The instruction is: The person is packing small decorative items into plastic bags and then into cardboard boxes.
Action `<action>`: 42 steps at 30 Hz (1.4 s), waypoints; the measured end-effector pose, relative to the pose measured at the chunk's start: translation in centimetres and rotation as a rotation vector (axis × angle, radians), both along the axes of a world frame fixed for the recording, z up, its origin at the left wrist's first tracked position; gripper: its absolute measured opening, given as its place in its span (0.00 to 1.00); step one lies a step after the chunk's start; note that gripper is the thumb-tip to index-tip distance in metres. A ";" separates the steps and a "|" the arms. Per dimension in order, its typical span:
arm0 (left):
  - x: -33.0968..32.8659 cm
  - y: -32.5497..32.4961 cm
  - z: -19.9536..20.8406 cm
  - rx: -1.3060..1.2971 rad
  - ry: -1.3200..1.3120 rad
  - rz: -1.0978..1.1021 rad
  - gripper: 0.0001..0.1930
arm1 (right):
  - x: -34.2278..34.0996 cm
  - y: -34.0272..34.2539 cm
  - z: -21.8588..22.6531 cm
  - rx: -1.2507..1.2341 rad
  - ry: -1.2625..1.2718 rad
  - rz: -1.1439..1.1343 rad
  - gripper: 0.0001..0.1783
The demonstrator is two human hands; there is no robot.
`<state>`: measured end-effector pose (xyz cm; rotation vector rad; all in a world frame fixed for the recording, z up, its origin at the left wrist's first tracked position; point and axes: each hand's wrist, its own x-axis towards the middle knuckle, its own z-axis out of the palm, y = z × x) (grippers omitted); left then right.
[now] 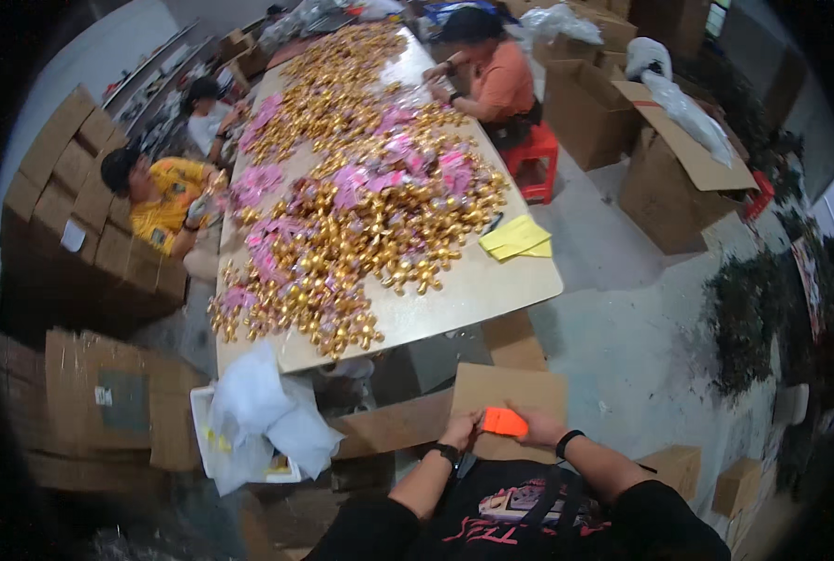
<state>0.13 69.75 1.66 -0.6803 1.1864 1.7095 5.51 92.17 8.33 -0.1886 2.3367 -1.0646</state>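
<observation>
Close to my body, both hands meet around a small bright orange block-like piece [505, 422] with a slanted right end; its exact kind I cannot make out. My left hand [461, 431] has closed fingers on its left side. From the other side, my right hand [539, 426] grips its right end, with the fingertips partly hidden. Behind and below the hands is a flat brown piece of cardboard [510, 381]. I cannot tell whether the hands touch it.
Ahead, a long pale table [520, 285] carries heaps of shiny gold pieces [342, 252], pink packets [394, 173] and folded yellow sheets [516, 238]. A white bin [204, 449] with plastic film stands left. Several people work along the table. Cardboard boxes [674, 182] and a red stool [533, 159] stand right.
</observation>
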 end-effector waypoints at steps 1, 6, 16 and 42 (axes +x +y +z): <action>-0.2 -0.3 -0.3 -0.125 0.112 -0.083 0.10 | -0.2 -0.3 0.0 -0.005 -0.019 0.022 0.49; -3.3 -6.7 -3.6 -0.213 0.224 0.111 0.12 | -3.1 -1.1 3.3 0.281 0.097 0.135 0.53; -5.4 -10.5 -7.8 -0.388 0.246 0.384 0.07 | -7.5 -7.6 2.7 0.459 -0.102 0.207 0.48; -0.6 -0.2 -3.2 -1.004 0.673 -0.251 0.31 | 5.6 19.2 3.0 0.635 -0.091 0.120 0.35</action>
